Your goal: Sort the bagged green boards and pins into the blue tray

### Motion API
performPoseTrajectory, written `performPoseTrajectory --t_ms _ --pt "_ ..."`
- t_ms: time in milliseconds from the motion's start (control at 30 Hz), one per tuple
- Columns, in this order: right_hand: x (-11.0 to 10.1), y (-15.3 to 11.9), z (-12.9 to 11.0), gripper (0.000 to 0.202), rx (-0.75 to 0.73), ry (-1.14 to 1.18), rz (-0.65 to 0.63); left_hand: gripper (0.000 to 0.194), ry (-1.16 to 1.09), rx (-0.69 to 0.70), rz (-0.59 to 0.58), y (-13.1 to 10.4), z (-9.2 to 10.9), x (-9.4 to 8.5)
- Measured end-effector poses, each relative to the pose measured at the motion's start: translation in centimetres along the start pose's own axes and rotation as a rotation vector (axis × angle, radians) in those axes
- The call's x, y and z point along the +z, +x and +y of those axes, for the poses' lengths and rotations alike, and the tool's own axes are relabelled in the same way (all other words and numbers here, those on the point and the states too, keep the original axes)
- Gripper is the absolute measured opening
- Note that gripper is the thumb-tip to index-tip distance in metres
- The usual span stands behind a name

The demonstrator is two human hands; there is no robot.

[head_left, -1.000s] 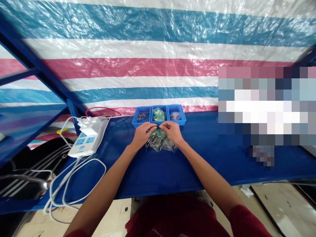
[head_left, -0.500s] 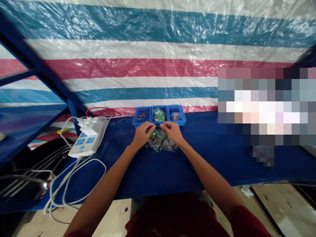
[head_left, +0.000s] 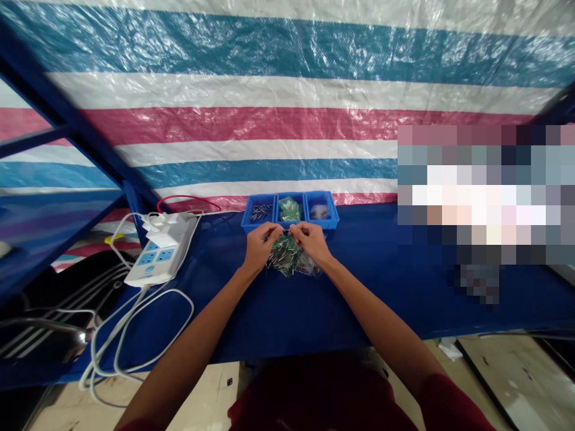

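Observation:
A thin, light-coloured rod-like piece (head_left: 286, 230) spans the short gap between my fingertips; its exact kind is too small to tell. My left hand (head_left: 259, 245) pinches one end, and my right hand (head_left: 313, 242) pinches the other, both closed. Just below them on the table lies a pile of thin metal pieces (head_left: 279, 257) mixed with green bits and clear plastic bags (head_left: 308, 265). Directly behind my hands stands a blue three-compartment tray (head_left: 331, 224). It holds metal pins or screws (head_left: 260, 212) at left, a green bagged bundle (head_left: 290, 209) in the middle and a clear bag (head_left: 319, 212) at right.
On the left of the blue table (head_left: 287, 317) sits a white power strip (head_left: 155, 257) with plugs and looped white cables (head_left: 121, 335). A striped plastic sheet (head_left: 278, 126) hangs behind. A blurred-out area covers the right side.
My hands have come slightly closer together, with my right hand shifting a little left. Less of the thin piece shows between the fingertips.

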State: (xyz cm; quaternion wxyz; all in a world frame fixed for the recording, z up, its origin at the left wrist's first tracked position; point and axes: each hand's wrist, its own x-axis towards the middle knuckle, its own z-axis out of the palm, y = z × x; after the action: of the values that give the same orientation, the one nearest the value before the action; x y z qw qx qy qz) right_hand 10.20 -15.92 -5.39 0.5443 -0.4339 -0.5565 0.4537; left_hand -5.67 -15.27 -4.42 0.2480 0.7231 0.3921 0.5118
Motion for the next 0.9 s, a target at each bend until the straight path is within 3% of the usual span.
performPoseTrajectory --t_ms 133,333,500,633,900 --pt "0.2 0.0 0.0 0.05 0.019 0.022 0.007 0.026 -0.042 0.025 0.04 -0.1 -0.1 0.4" --pt "0.0 -0.1 0.0 0.054 -0.009 -0.142 0.043 0.025 -0.039 0.018 0.086 0.0 0.1 0.5" --pt "-0.5 -0.1 -0.3 0.049 -0.051 -0.201 0.144 0.025 0.272 0.196 -0.027 0.2 -0.7 -0.4" --pt "-0.5 -0.4 -0.7 0.039 -0.095 -0.319 0.119 0.026 0.352 0.316 -0.109 0.2 -1.6 -0.6" --pt "-0.4 -0.2 -0.1 0.027 -0.117 -0.308 0.041 0.026 0.258 0.185 -0.056 0.1 -0.7 -0.6"
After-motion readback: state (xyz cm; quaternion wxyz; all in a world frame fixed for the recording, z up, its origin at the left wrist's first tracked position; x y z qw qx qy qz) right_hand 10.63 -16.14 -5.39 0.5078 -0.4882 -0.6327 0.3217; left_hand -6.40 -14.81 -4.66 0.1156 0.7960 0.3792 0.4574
